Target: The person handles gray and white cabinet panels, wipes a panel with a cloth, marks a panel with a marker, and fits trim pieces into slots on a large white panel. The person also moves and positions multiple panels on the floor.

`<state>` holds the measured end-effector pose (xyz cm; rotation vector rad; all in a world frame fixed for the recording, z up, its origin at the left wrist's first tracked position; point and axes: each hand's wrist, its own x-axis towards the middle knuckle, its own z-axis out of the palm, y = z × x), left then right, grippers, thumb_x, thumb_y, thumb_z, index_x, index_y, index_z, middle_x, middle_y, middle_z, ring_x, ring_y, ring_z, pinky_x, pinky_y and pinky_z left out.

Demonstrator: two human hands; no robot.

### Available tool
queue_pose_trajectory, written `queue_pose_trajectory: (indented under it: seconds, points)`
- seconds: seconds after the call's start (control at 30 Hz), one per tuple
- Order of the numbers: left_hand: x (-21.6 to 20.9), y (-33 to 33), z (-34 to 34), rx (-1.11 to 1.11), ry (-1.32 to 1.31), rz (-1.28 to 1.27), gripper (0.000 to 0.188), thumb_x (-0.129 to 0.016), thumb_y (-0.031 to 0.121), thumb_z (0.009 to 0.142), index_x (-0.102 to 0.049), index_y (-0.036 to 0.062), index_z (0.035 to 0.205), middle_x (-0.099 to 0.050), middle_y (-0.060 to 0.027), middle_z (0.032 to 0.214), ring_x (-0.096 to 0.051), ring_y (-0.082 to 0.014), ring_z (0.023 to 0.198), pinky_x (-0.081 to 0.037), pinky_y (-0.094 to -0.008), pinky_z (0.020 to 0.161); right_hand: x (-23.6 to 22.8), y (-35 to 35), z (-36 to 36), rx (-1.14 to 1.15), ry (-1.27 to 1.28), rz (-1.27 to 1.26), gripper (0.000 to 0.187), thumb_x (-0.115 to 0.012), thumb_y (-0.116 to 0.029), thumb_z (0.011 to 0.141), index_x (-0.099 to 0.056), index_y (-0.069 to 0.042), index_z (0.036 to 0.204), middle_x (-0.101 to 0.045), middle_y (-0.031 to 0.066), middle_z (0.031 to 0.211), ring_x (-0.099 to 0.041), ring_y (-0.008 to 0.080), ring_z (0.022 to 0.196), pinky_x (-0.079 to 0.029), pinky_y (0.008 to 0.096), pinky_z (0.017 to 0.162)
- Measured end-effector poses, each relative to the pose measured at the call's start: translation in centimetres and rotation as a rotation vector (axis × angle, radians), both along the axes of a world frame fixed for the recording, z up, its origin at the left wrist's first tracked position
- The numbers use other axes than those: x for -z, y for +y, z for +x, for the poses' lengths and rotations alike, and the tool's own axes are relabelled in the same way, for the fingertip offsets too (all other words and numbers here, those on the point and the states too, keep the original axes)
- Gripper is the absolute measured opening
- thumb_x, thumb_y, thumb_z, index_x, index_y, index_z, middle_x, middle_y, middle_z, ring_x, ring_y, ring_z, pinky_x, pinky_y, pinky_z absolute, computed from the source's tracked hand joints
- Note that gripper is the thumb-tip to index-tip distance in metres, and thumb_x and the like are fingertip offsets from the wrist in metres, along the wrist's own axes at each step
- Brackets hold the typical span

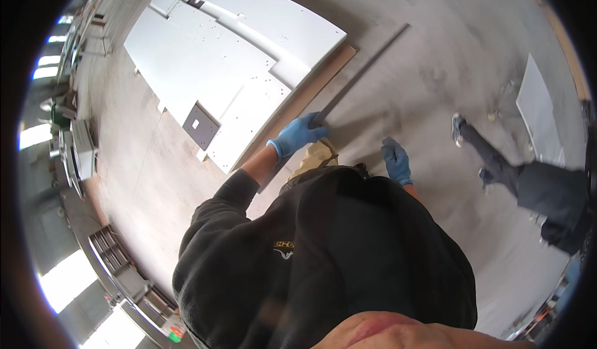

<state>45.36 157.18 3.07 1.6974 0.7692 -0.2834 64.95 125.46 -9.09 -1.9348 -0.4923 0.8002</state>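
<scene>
Large white flat panel (183, 60), dark square plate (206, 136) toward its near corner; dark-clad person (547, 190) right.
Blue-gloved left hand (295, 136) clamps its fingers around a long, narrow dark bar (355, 80) beside the panel's right edge; blue-gloved right hand (397, 161) apart, whether closed I cannot tell.

The left hand (295, 136), in a blue glove, gripped a long dark bar (365, 70) that slanted across the view beside a large white panel (180, 57), its near end passing by the forearm. The right hand (397, 160), gloved in blue too, hung over the grey floor (435, 88), well apart from the bar, fingers bent. A dark square plate (200, 127) lay at the panel's near corner, and another person (550, 190) in dark clothes was off to the right, near a pale sheet (536, 103).
</scene>
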Motion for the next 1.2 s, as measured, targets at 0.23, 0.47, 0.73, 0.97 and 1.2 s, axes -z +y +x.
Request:
queue_pose_trajectory:
  seconds: [0.23, 0.47, 0.73, 0.97, 1.2]
  points:
    - [7.7, 14.6, 2.0, -0.483, -0.011, 0.359, 0.064, -0.060, 0.054, 0.097, -0.060, -0.0027, 0.126, -0.071, -0.0297, 0.112, -0.067, -0.0477, 0.108, -0.051, -0.0524, 0.095, -0.5, 15.4, 2.7, -0.276, -0.083, -0.059, 0.034, -0.064, -0.025, 0.105, -0.069, 0.001, 0.125, -0.076, 0.0130, 0.115, -0.071, 0.0209, 0.109, -0.055, 0.0334, 0.099]
    - [12.3, 24.4, 7.9, -0.913, 0.194, 0.528, 0.090, -0.070, 0.049, 0.085, -0.045, -0.0080, 0.150, -0.068, -0.0325, 0.112, -0.067, -0.0486, 0.106, -0.052, -0.0533, 0.096, 0.3, 27.7, 2.2, -0.401, 0.106, -0.025, 0.035, -0.071, -0.023, 0.102, -0.069, 0.001, 0.127, -0.074, 0.0121, 0.121, -0.070, 0.0203, 0.111, -0.055, 0.0328, 0.100]
    - [20.3, 32.7, 14.4, -1.133, 0.466, 0.507, 0.100, -0.079, 0.044, 0.077, -0.037, -0.0068, 0.152, -0.066, -0.0302, 0.108, -0.067, -0.0473, 0.102, -0.053, -0.0551, 0.091, 9.0, 41.3, 2.7, -0.678, 0.516, 0.025, 0.047, -0.074, -0.028, 0.100, -0.062, 0.002, 0.134, -0.071, 0.0157, 0.121, -0.068, 0.0213, 0.110, -0.055, 0.0351, 0.096]
    - [32.1, 40.8, 18.5, -1.260, 0.604, 0.453, 0.104, -0.077, 0.044, 0.079, -0.033, -0.0082, 0.157, -0.067, -0.0308, 0.114, -0.067, -0.0459, 0.106, -0.053, -0.0535, 0.093, 20.0, 48.6, 7.6, -0.806, 0.584, -0.388, 0.037, -0.068, -0.029, 0.101, -0.067, -0.002, 0.126, -0.073, 0.0043, 0.099, -0.067, 0.0142, 0.093, -0.053, 0.0319, 0.084]
    - [41.3, 46.0, 19.7, -1.315, 0.667, 0.407, 0.103, -0.078, 0.042, 0.082, -0.030, -0.0085, 0.159, -0.067, -0.0276, 0.116, -0.067, -0.0427, 0.109, -0.052, -0.0527, 0.095, 27.9, 54.4, 9.1, -0.504, 0.873, -0.307, 0.042, -0.069, -0.011, 0.100, -0.061, 0.000, 0.139, -0.074, 0.0031, 0.107, -0.068, 0.0116, 0.098, -0.054, 0.0254, 0.089]
